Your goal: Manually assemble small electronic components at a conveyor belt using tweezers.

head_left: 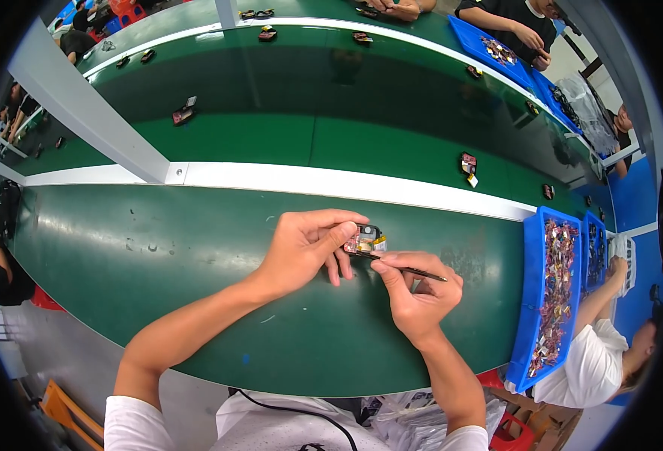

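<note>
Between finger and thumb of my left hand is a small black electronic device with its casing open. Inside it I see a reddish circuit board, a silvery part and a yellow-edged piece. My right hand pinches a thin dark tweezers-like tool, its tip touching or very near the lower edge of the device. Both hands are held over the green worktable, near its middle. The fingers of my left hand hide part of the device.
To the right stands a long blue bin full of small reddish parts, with another blue bin beside it. Beyond a white rail, a green conveyor belt carries several similar devices. A slanted white post rises at the left. Co-workers sit around.
</note>
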`<state>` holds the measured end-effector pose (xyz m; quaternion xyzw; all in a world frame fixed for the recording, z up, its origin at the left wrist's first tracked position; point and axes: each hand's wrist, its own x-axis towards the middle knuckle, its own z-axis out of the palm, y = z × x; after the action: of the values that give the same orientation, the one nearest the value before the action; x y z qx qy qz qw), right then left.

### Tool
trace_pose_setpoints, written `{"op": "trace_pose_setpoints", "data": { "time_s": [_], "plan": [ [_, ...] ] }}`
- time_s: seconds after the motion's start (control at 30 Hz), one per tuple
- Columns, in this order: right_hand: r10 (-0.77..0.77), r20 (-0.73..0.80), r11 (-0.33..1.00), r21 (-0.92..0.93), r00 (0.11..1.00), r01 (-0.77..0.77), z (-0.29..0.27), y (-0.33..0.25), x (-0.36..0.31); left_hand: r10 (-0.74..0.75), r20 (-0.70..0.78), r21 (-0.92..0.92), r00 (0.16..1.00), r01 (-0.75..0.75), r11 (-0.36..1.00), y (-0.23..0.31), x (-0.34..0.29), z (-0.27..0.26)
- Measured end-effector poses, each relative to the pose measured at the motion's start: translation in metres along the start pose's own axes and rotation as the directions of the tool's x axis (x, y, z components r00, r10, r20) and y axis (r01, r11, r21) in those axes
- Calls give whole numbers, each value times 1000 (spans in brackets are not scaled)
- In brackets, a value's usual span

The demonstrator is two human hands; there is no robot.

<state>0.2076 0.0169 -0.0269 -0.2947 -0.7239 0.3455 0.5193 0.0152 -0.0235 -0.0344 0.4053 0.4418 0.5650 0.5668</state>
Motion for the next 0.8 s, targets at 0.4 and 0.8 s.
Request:
{"op": "trace_pose_setpoints", "data": {
  "time_s": [0.4, 0.8],
  "plan": [
    [72, -7, 997, -22, 997, -72, 1, 0, 0, 14, -2, 40, 1000, -14, 999, -2, 0, -3],
    [9, 32, 999, -52, 999, -7, 2, 0, 1, 11, -6, 20, 1000, -11, 1000, -2, 1, -6]
  ]
}}
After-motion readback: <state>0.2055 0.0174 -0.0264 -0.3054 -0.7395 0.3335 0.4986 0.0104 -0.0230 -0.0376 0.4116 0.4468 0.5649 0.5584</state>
